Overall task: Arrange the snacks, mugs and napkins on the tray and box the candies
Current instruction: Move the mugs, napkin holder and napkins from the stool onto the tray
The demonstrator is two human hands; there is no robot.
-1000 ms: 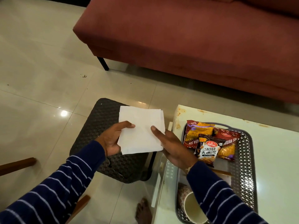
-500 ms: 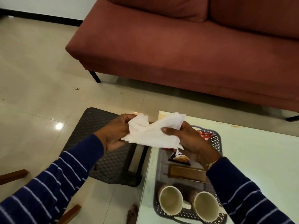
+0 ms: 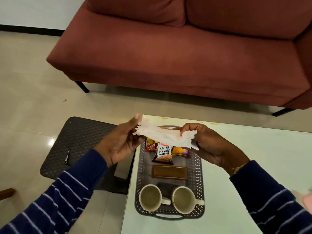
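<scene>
Both hands hold a stack of white napkins (image 3: 164,136) stretched flat above the far end of the grey perforated tray (image 3: 197,168). My left hand (image 3: 120,141) pinches the left end, my right hand (image 3: 205,142) grips the right end. Under the napkins lie snack packets, a salted peanuts pack (image 3: 163,153) in front, a red one (image 3: 150,146) and a yellow one (image 3: 180,151) behind. A brown box (image 3: 170,172) lies across the tray's middle. Two empty mugs (image 3: 150,197) (image 3: 183,199) stand side by side at the near end.
The tray sits at the left edge of a pale green table (image 3: 253,157). A dark woven stool (image 3: 79,141) stands on the tiled floor to the left. A red sofa (image 3: 185,56) spans the far side.
The napkins went from a flat sheet held over the stool to a flattened stack carried right, over the tray's snacks. The view tilted so both mugs and the whole tray show.
</scene>
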